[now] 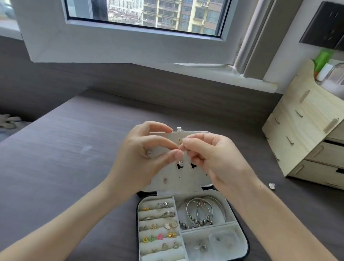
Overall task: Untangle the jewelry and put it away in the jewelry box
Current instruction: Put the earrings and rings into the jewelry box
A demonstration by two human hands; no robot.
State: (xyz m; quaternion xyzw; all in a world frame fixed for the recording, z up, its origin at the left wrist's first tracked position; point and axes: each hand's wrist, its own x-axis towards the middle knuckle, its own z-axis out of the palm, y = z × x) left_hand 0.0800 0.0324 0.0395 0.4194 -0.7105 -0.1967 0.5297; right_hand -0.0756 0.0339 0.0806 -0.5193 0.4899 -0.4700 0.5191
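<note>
An open jewelry box (244, 249) lies on the dark table, its white earring panel (184, 174) standing upright behind the tray. Rings and coloured earrings (156, 229) fill the left rows, and silver bangles (200, 211) lie in the upper right compartment. Above the panel, my left hand (145, 155) and my right hand (216, 158) meet fingertip to fingertip, both pinching a thin chain with a small black-and-silver pendant (180, 163) dangling below. The chain itself is barely visible between the fingers.
A light wooden drawer organiser (309, 136) stands at the right with bottles on top. A small silver piece (272, 186) lies on the table beside it. Window sill and wall rise behind the table; a bed edge lies at the left.
</note>
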